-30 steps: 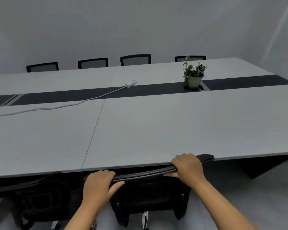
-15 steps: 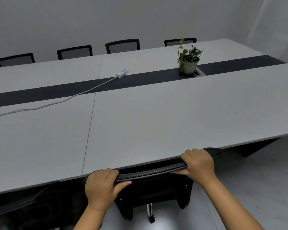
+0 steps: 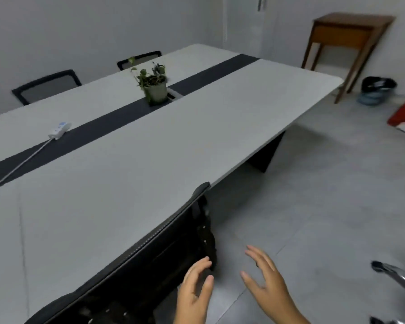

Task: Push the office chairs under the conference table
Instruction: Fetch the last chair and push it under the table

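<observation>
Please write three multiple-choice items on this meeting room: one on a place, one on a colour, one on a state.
1. Where does the potted plant stand?
A. on the table's dark centre strip
B. on the floor
C. on the wooden side table

2. What colour is the power strip?
A. red
B. white
C. black

3. What are the hands doing?
A. both gripping the chair
B. both open, holding nothing
C. lifting the plant

Answers:
1 A, the pot sits on the dark band.
2 B, its body and cord are white.
3 B, left hand and right hand show spread fingers beside the near chair.
</observation>
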`<state>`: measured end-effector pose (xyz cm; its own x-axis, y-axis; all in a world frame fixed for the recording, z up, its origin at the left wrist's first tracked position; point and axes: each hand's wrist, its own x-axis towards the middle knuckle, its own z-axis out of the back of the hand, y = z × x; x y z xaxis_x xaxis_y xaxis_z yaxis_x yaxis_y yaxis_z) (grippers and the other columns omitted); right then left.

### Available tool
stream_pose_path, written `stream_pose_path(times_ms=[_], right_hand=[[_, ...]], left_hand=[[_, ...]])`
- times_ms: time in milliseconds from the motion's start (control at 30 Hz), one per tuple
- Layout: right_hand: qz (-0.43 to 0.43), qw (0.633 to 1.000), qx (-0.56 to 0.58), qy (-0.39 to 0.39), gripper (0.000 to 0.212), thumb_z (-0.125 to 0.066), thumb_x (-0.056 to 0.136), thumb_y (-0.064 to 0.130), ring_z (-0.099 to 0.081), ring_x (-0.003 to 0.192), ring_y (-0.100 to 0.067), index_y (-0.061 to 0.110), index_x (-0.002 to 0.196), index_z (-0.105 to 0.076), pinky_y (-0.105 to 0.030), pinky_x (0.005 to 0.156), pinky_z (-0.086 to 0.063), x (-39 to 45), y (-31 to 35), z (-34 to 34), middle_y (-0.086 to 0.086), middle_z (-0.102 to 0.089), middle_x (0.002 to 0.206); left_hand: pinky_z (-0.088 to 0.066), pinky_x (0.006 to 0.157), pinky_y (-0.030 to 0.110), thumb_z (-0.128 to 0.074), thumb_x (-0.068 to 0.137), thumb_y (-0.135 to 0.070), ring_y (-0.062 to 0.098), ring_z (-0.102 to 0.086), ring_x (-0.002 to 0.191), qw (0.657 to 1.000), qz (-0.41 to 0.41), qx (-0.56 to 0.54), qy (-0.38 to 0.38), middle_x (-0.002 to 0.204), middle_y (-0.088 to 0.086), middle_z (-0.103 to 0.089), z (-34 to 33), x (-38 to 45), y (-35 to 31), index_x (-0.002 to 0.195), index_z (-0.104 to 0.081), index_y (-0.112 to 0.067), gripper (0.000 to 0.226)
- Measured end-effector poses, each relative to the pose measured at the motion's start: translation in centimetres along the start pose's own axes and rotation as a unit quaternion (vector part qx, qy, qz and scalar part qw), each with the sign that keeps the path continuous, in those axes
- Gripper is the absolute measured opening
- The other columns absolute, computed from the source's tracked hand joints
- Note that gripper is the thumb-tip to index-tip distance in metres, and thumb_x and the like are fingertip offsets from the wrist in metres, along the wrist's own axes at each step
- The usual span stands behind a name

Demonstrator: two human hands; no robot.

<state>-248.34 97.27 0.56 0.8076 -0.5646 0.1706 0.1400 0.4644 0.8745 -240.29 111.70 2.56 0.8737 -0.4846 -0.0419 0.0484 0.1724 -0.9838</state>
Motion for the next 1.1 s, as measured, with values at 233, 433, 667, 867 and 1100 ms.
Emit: stream_pose_path(times_ms=[233,433,667,867,1100], right_hand=[[-0.299,0.919,0.037,-0.254,0.032,-0.059,0.06,0.075,-0.047,0.1,0.017,0.075,0.09,-0.046,0.004,0.081,-0.033,-16.3,-3.7,7.2,0.036,-0.055,0.107],[-0.474,0.746,0.1,-0.456,0.04,-0.072,0.045,0.072,-0.057,0.09,0.013,0.059,0.081,-0.06,-0.001,0.074,-0.041,-32.3,-0.1,7.1,0.036,-0.062,0.089],[-0.551,0.595,0.13,-0.57,0.055,-0.083,0.046,0.048,-0.062,0.082,0.006,0.042,0.094,-0.056,0.0,0.075,-0.041,-47.9,-7.5,7.6,0.002,-0.065,0.105],[-0.462,0.662,0.063,-0.587,0.038,-0.061,0.082,0.005,-0.052,0.089,0.02,0.036,0.098,-0.047,0.001,0.073,-0.039,-54.5,-4.6,23.5,0.005,-0.058,0.106],[-0.474,0.615,0.098,-0.623,0.05,-0.057,0.04,0.086,-0.053,0.091,0.018,0.068,0.086,-0.052,-0.001,0.072,-0.043,-61.5,-8.4,31.9,0.037,-0.061,0.093]], left_hand=[[-0.038,0.073,0.0,-0.07,0.067,-0.034,-0.015,-0.056,0.088,0.935,0.069,0.064,0.343,0.096,-0.026,-0.064,-7.7,-3.4,3.2,0.072,-0.061,-0.06,0.028],[-0.041,0.066,-0.001,-0.056,0.08,0.011,-0.018,-0.057,0.074,0.822,0.045,0.129,0.553,0.097,0.001,-0.062,-16.5,-9.7,3.7,0.084,-0.057,-0.025,0.037],[-0.042,0.063,0.002,-0.056,0.08,0.013,-0.006,-0.061,0.078,0.72,0.012,0.147,0.678,0.094,0.0,-0.063,-27.4,-23.2,2.4,0.083,-0.059,-0.022,0.035],[-0.042,0.07,0.001,-0.051,0.087,0.003,-0.008,-0.059,0.09,0.678,-0.004,0.115,0.726,0.104,-0.005,-0.059,-37.3,-33.7,-1.6,0.095,-0.056,-0.02,0.025],[-0.045,0.076,0.011,-0.049,0.088,0.0,0.009,-0.054,0.106,0.692,0.025,0.121,0.711,0.111,-0.005,-0.058,-46.8,-39.4,-2.2,0.097,-0.055,-0.022,0.025]])
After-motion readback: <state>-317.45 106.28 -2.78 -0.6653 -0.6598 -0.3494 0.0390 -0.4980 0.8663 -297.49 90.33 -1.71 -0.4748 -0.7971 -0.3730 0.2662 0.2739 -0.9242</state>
